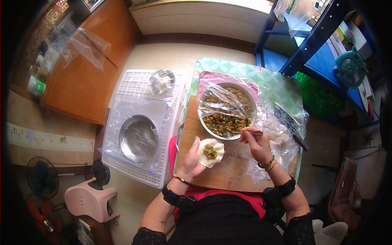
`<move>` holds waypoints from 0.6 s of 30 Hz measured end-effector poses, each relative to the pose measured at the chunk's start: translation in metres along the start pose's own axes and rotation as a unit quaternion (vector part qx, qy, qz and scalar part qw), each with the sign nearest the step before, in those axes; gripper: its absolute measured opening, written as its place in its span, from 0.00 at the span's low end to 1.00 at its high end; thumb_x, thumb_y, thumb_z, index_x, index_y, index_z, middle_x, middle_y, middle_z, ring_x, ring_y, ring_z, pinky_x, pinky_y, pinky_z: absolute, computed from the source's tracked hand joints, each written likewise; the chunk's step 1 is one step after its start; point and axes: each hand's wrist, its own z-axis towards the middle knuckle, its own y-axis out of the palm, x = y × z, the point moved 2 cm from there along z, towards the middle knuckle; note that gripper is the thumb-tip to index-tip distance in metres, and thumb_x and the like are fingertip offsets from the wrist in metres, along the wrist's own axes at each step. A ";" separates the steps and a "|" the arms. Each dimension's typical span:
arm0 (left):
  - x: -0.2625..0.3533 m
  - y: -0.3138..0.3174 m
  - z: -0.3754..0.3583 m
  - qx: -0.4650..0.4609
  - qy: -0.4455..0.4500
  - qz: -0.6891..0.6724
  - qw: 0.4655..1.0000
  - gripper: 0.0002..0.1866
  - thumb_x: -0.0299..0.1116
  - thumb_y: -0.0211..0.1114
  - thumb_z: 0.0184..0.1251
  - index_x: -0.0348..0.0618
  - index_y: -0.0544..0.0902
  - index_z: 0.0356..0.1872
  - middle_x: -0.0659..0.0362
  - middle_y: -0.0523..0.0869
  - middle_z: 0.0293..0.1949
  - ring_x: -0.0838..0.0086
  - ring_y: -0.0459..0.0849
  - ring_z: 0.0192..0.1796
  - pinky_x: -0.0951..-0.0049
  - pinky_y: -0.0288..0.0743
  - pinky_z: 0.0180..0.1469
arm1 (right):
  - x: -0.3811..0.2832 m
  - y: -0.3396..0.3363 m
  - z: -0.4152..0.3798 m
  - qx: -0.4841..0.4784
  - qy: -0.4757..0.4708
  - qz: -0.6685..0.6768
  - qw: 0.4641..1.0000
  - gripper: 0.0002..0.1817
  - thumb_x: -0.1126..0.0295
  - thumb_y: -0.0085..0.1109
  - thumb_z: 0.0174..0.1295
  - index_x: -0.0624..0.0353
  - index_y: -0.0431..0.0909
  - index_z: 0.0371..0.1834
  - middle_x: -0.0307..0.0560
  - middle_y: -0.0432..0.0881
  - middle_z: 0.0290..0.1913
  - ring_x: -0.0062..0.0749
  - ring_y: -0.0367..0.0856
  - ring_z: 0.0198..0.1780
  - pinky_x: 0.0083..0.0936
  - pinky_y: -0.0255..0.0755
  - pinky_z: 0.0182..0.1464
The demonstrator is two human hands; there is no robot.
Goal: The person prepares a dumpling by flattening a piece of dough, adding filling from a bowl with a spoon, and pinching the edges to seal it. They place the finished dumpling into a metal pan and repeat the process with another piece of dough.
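My left hand [192,162] holds a round dumpling wrapper [218,148] with a mound of chopped filling [210,152] in its middle. In my right hand [258,146] is the dark handle of a spoon [254,133], fingers closed around it. The spoon's metal end reaches over the near rim of a steel bowl [201,122], against the chopped green and brown filling inside. Clear plastic film [222,102] covers part of that bowl. Right of the bowl, pale dough rounds [279,134] lie under crumpled plastic, close to my right hand.
The bowl stands on a pink cloth [208,77] over a wooden board [192,118]. A cleaver [290,124] lies at the table's right. To the left, a white plastic crate [134,79] carries a steel basin [139,138] and a small bagged bowl [162,81]. A pink stool [87,200] stands lower left.
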 end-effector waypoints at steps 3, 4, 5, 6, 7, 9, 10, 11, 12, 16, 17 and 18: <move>-0.001 0.000 0.002 0.001 0.000 -0.004 1.000 0.36 0.58 0.31 0.79 0.33 0.69 0.63 0.45 0.77 0.59 0.55 0.79 0.59 0.56 0.75 0.61 | 0.006 -0.005 0.002 -0.003 0.029 0.052 0.998 0.08 0.75 0.52 0.70 0.65 0.80 0.46 0.41 0.84 0.33 0.23 0.82 0.35 0.20 0.76 0.40; -0.001 0.000 0.003 0.001 -0.001 -0.004 1.000 0.36 0.58 0.31 0.79 0.33 0.69 0.62 0.45 0.77 0.59 0.55 0.79 0.59 0.56 0.75 0.61 | 0.007 -0.006 0.002 -0.003 0.043 0.068 0.997 0.08 0.76 0.52 0.70 0.65 0.80 0.46 0.42 0.84 0.33 0.23 0.82 0.36 0.20 0.76 0.40; -0.001 0.001 0.003 0.001 -0.003 -0.004 1.000 0.36 0.58 0.31 0.79 0.33 0.69 0.62 0.45 0.77 0.59 0.55 0.79 0.59 0.56 0.75 0.61 | 0.007 -0.005 0.002 -0.002 0.044 0.068 0.997 0.08 0.76 0.52 0.70 0.65 0.80 0.46 0.42 0.84 0.33 0.23 0.82 0.36 0.20 0.76 0.40; -0.002 0.001 0.004 -0.002 -0.003 -0.005 1.000 0.36 0.58 0.31 0.79 0.33 0.69 0.62 0.45 0.77 0.59 0.56 0.79 0.59 0.56 0.75 0.62 | 0.007 -0.004 0.002 -0.013 0.024 0.040 0.999 0.08 0.76 0.52 0.70 0.65 0.80 0.46 0.42 0.84 0.33 0.23 0.83 0.35 0.20 0.76 0.40; -0.002 0.002 0.005 -0.004 -0.004 -0.006 1.000 0.36 0.58 0.31 0.78 0.32 0.69 0.62 0.45 0.77 0.59 0.56 0.79 0.60 0.56 0.75 0.62 | 0.006 -0.002 0.001 -0.025 0.004 0.012 1.000 0.08 0.76 0.53 0.69 0.65 0.80 0.45 0.42 0.84 0.33 0.23 0.83 0.35 0.21 0.76 0.39; -0.002 0.002 0.005 -0.005 -0.005 -0.007 1.000 0.36 0.58 0.31 0.78 0.32 0.69 0.62 0.45 0.77 0.59 0.56 0.79 0.60 0.57 0.75 0.62 | 0.001 0.000 0.001 -0.036 -0.028 -0.024 0.999 0.07 0.76 0.54 0.68 0.65 0.81 0.44 0.42 0.84 0.32 0.24 0.83 0.35 0.21 0.77 0.39; -0.002 0.001 0.005 -0.005 -0.004 -0.008 1.000 0.36 0.58 0.31 0.78 0.32 0.69 0.63 0.45 0.77 0.59 0.56 0.79 0.60 0.57 0.75 0.62 | -0.003 0.001 0.000 -0.047 -0.060 -0.059 0.995 0.07 0.76 0.55 0.67 0.64 0.81 0.44 0.43 0.84 0.32 0.25 0.84 0.35 0.22 0.77 0.39; -0.002 0.001 0.005 -0.004 -0.004 -0.008 1.000 0.36 0.58 0.31 0.78 0.32 0.69 0.63 0.45 0.77 0.59 0.56 0.79 0.60 0.57 0.75 0.62 | -0.005 0.001 0.000 -0.049 -0.059 -0.058 0.995 0.07 0.76 0.55 0.67 0.64 0.81 0.44 0.43 0.84 0.32 0.25 0.84 0.35 0.22 0.77 0.39; -0.002 0.000 0.005 -0.002 -0.003 -0.004 1.000 0.36 0.58 0.31 0.78 0.31 0.69 0.63 0.45 0.77 0.59 0.56 0.79 0.60 0.57 0.75 0.62 | -0.007 0.001 -0.001 -0.047 -0.078 -0.079 0.993 0.07 0.77 0.56 0.66 0.64 0.81 0.44 0.44 0.84 0.32 0.26 0.84 0.34 0.22 0.77 0.38; -0.003 -0.005 0.008 -0.010 0.000 -0.002 1.000 0.36 0.58 0.32 0.78 0.31 0.69 0.63 0.45 0.78 0.59 0.56 0.79 0.60 0.57 0.75 0.63 | -0.011 0.000 -0.004 -0.053 -0.132 -0.133 0.981 0.07 0.78 0.57 0.65 0.64 0.81 0.44 0.47 0.85 0.31 0.29 0.85 0.34 0.23 0.77 0.38; -0.003 -0.004 0.008 -0.011 -0.001 -0.002 1.000 0.36 0.58 0.32 0.78 0.31 0.69 0.63 0.45 0.78 0.59 0.56 0.79 0.60 0.57 0.75 0.63 | -0.011 0.000 -0.004 -0.053 -0.131 -0.133 0.981 0.07 0.78 0.57 0.65 0.64 0.81 0.44 0.47 0.85 0.31 0.29 0.85 0.34 0.23 0.77 0.38; -0.003 -0.003 0.009 -0.006 -0.001 -0.006 1.000 0.37 0.58 0.32 0.79 0.31 0.69 0.63 0.45 0.78 0.59 0.56 0.79 0.60 0.57 0.75 0.62 | -0.011 -0.001 -0.004 -0.054 -0.119 -0.120 0.984 0.07 0.78 0.57 0.64 0.64 0.81 0.44 0.47 0.85 0.32 0.29 0.85 0.34 0.24 0.77 0.38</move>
